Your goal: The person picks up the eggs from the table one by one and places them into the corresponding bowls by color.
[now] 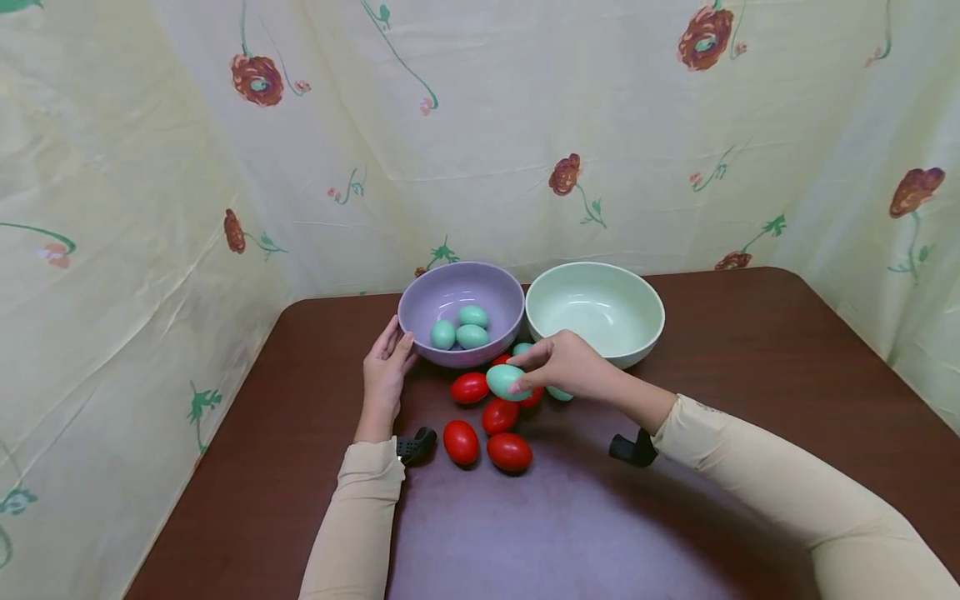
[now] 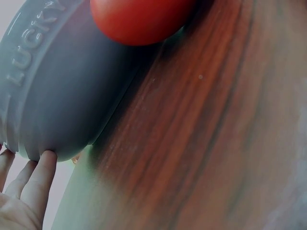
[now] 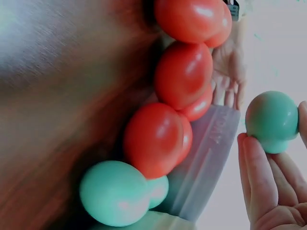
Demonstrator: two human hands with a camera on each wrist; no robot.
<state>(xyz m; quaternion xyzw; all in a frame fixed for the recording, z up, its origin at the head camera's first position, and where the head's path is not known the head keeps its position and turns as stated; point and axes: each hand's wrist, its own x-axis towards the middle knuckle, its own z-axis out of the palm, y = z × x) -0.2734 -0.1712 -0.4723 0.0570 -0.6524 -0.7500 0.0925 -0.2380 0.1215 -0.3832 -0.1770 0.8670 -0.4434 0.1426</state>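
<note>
My right hand (image 1: 573, 367) pinches a mint-green egg (image 1: 506, 382) between thumb and fingers, above a group of red eggs. The right wrist view shows the held green egg (image 3: 272, 120) at the fingertips. My left hand (image 1: 385, 375) rests against the left side of the purple bowl (image 1: 461, 357), and its fairly straight fingers (image 2: 44, 177) touch the outer wall in the left wrist view. Inside that bowl lie three green eggs (image 1: 472, 337). Several red eggs (image 1: 510, 452) lie on the table before it, with more green eggs (image 3: 115, 193) beside them, partly hidden by my right hand.
A pale green bowl (image 1: 595, 310) stands right of the purple one, close to the table's back edge. Dark brown wood (image 1: 750, 358) forms the tabletop. Behind it hangs a flowered cloth (image 1: 480, 167). Black camera mounts (image 1: 633, 450) sit at both wrists.
</note>
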